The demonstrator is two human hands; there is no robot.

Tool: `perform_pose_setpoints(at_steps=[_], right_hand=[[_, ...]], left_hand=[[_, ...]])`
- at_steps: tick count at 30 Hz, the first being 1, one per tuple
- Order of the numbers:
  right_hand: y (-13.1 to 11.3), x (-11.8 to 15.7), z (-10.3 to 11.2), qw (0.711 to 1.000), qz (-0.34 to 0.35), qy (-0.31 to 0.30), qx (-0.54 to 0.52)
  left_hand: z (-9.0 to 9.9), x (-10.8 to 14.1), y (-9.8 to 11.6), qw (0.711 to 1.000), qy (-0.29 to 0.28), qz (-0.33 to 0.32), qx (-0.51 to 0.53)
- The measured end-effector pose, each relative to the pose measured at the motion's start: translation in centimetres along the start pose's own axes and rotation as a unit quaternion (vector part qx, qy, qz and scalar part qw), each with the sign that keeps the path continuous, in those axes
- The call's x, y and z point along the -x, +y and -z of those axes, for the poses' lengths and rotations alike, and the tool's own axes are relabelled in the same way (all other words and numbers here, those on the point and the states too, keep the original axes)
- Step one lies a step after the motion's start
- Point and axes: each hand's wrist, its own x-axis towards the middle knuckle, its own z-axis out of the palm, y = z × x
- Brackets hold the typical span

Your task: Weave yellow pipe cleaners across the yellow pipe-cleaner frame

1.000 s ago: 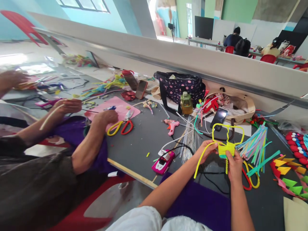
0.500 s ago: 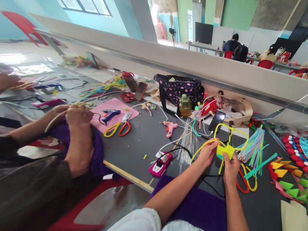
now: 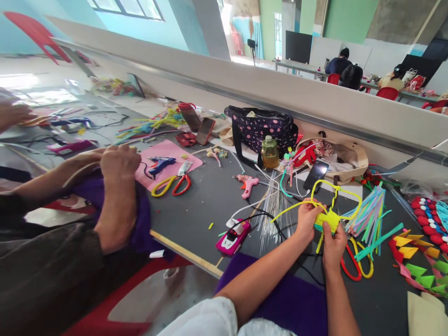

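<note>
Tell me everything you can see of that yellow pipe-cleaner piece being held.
The yellow pipe-cleaner piece looks fuzzy and bendable. Open loops rise from a compact block, with a twisted length between them; teal shows at the block's lower left. A short tail sticks out below, and a long loose strand reaches off left. It is held tilted over the dark grey table: the left hand grips its left side, and the right hand has its thumb on the block's front.

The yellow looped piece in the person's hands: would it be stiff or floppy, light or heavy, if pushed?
The yellow looped piece is probably fairly stiff: its loops stand out unsupported beyond the left hand and right hand. It would likely bend under a push, since its strands are thin. It may be light, given its wide open loops.
</note>
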Motion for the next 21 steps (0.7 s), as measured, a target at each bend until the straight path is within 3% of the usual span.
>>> perform_pose_setpoints(at_steps=[4, 8, 15, 21], right_hand=[[-0.3, 0.2, -0.2, 1.0, 0.018, -0.002, 0.01], [-0.7, 0.2, -0.1, 0.998, 0.029, 0.012, 0.047], [-1.7, 0.0, 0.4, 0.997, 0.029, 0.028, 0.065], [-1.8, -0.2, 0.5, 0.998, 0.014, 0.029, 0.046]], left_hand=[[-0.4, 0.0, -0.5, 0.999, 0.028, -0.002, -0.025], [-0.2, 0.0, -0.9, 0.994, 0.04, 0.057, -0.084], [1.4, -0.1, -0.8, 0.987, -0.058, 0.129, -0.082], [2.1, -0.6, 0.5, 0.982, -0.093, 0.155, -0.054]])
